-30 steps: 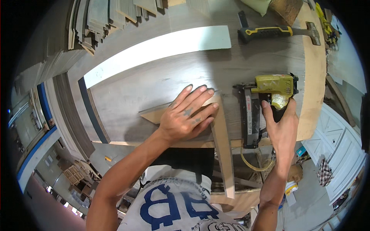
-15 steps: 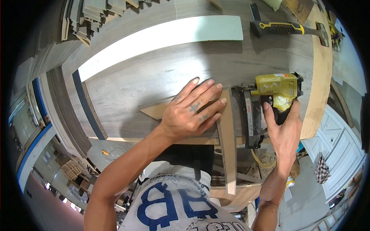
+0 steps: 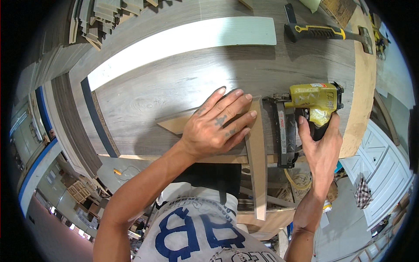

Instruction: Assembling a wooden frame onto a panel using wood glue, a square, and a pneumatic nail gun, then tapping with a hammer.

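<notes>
Pointed tan wooden strip (image 3: pixel 171 125) lies left of centre on the grey wood-grain tabletop (image 3: pixel 144 98), its right part hidden under your left hand (image 3: pixel 217 124), which is palm down with fingers slightly spread. To its right, a long tan wooden strip (image 3: pixel 257 161) overhangs the near edge, so it could tip or twist out of line if that hand lifts. Farther right, your right hand (image 3: pixel 322 148) is wrapped around a yellow-green metal nail gun (image 3: pixel 307 95); a badly angled shot could reach your nearby left hand.

Two tan strips (image 3: pixel 256 161) lie angled — a yellow-green nail gun (image 3: pixel 310 97) alongside.
</notes>
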Demonstrator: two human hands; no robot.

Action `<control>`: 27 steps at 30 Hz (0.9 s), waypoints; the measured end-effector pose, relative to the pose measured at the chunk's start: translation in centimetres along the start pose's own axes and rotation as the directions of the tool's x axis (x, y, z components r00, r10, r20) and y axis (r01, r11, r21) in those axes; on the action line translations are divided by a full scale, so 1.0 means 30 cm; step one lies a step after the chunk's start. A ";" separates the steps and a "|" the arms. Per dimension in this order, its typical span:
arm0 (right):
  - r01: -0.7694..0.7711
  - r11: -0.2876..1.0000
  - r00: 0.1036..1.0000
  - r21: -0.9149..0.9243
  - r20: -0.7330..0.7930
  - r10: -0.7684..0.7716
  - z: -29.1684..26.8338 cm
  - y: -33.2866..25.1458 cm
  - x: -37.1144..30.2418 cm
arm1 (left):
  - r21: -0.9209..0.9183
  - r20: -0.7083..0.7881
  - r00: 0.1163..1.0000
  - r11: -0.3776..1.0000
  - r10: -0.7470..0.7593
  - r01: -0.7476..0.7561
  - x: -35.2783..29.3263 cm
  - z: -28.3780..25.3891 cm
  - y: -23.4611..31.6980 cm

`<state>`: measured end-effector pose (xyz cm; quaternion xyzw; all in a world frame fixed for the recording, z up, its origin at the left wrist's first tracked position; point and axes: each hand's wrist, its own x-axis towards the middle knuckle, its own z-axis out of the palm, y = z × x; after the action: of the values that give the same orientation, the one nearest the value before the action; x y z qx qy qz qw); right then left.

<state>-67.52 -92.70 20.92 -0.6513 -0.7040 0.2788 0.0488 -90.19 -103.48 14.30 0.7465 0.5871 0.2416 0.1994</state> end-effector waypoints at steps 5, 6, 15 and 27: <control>0.054 0.999 0.998 0.000 -0.020 -0.054 -0.022 0.019 0.020 | 0.025 -0.066 0.997 0.999 0.045 -0.043 0.012 -0.016 0.008; 0.084 0.996 0.996 -0.027 -0.024 -0.084 -0.025 0.033 0.045 | 0.006 -0.080 0.996 0.999 0.049 -0.048 0.008 -0.006 -0.004; 0.309 0.936 0.888 -0.166 -0.302 -0.347 -0.062 0.108 -0.117 | 0.029 -0.039 0.999 0.999 0.026 -0.025 -0.009 -0.028 0.014; 0.065 0.998 0.974 0.013 0.215 -0.066 0.122 0.135 -0.636 | 0.040 -0.132 0.977 0.984 -0.166 0.173 -0.204 -0.112 0.057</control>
<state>-62.69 -111.92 21.62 -0.5936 -0.7255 0.3478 -0.0167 -92.04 -109.78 17.22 0.6816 0.6662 0.2557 0.1619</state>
